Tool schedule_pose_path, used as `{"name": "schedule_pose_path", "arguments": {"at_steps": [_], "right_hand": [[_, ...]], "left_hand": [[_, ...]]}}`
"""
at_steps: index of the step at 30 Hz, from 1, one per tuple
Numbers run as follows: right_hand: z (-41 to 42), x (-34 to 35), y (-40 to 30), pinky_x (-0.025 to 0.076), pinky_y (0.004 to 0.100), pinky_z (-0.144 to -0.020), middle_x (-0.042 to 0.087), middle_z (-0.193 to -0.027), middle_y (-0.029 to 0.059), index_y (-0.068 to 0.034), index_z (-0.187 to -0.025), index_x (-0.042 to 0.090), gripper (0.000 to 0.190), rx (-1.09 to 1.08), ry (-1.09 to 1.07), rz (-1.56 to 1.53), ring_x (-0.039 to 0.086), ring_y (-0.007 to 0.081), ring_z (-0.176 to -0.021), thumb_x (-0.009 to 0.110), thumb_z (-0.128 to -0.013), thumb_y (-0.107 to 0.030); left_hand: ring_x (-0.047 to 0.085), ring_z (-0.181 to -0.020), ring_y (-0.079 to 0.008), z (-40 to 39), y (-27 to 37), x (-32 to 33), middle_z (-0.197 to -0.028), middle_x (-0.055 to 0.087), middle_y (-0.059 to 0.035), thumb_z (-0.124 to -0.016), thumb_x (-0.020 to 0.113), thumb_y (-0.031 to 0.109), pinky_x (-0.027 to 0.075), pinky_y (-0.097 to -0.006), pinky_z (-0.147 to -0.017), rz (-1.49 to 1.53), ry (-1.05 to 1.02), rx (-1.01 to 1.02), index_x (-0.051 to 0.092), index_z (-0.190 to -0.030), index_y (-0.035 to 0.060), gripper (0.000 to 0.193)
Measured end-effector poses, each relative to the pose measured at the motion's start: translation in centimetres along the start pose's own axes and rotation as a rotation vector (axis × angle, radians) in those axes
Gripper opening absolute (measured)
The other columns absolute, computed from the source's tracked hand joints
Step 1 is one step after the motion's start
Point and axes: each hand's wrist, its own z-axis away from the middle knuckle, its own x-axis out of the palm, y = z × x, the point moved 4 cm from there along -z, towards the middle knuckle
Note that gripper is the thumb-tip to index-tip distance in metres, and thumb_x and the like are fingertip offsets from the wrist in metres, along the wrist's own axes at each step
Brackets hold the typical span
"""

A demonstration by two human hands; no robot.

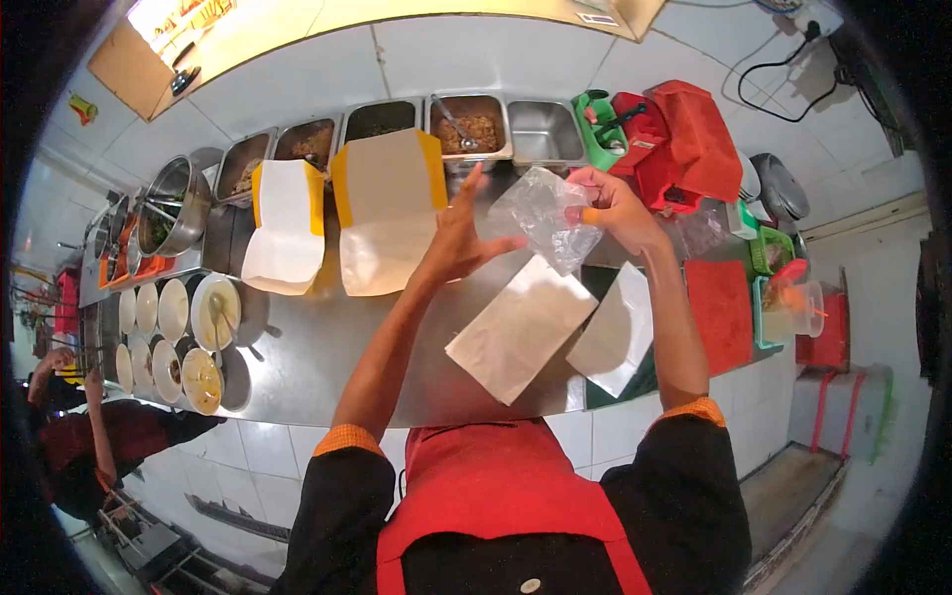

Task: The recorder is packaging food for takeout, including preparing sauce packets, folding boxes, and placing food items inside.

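Note:
My right hand [613,212] pinches a crumpled clear plastic bag [547,216] by its right side, above the steel counter [320,364]. To its left, my left hand [461,238] is raised with thumb and fingers spread, apart from the bag. Below the bag lies a flat beige paper sheet or bag [520,327], with a white paper sheet [621,327] beside it, partly in shadow. Left of my hands stand two opened paper food boxes with yellow sides, a larger box [390,186] and a smaller box [286,201].
Steel pans of food, one with a spoon [468,134], line the wall beside a bare steel pan [547,130]. Several bowls [204,379] crowd the counter's left end. Red cloths [718,316] and a green utensil holder [602,134] are at right. Another person [97,439] stands far left.

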Motion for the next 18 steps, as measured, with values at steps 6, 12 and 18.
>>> {"name": "schedule_pose_path", "arguments": {"at_steps": [6,12,18], "right_hand": [[3.1,-4.5,-0.7,0.046,0.0228,-0.072,0.062,-0.089,-0.0002,-0.005,-0.097,0.058,0.016,-0.069,0.321,0.004,0.057,0.0069,-0.076,0.066,-0.084,-0.007],[2.4,-5.8,3.8,0.045,0.0244,-0.073,0.064,-0.091,0.0045,-0.003,-0.097,0.058,0.016,-0.118,0.323,-0.094,0.059,0.0115,-0.084,0.06,-0.081,0.001],[-0.8,2.8,4.2,0.045,0.0238,-0.072,0.064,-0.094,0.0046,-0.004,-0.108,0.059,0.026,0.05,0.263,-0.14,0.059,0.0106,-0.084,0.061,-0.082,-0.003]], "left_hand": [[0.057,-0.081,-0.0122,1.7,-2.1,3.0,-0.085,0.064,-0.0032,-0.076,0.076,0.019,0.044,-0.0259,-0.076,0.719,-0.554,-0.659,0.066,-0.096,0.0017,0.028],[0.054,-0.075,-0.0094,5.3,-5.0,-1.1,-0.083,0.062,-0.0012,-0.08,0.074,0.017,0.044,-0.0243,-0.071,0.848,-0.277,-0.854,0.065,-0.093,0.0019,0.022],[0.056,-0.072,-0.0073,7.7,-6.2,-10.0,-0.08,0.065,-0.0014,-0.077,0.076,0.014,0.04,-0.0216,-0.064,0.786,0.159,-0.847,0.065,-0.095,0.0026,0.024]]}}
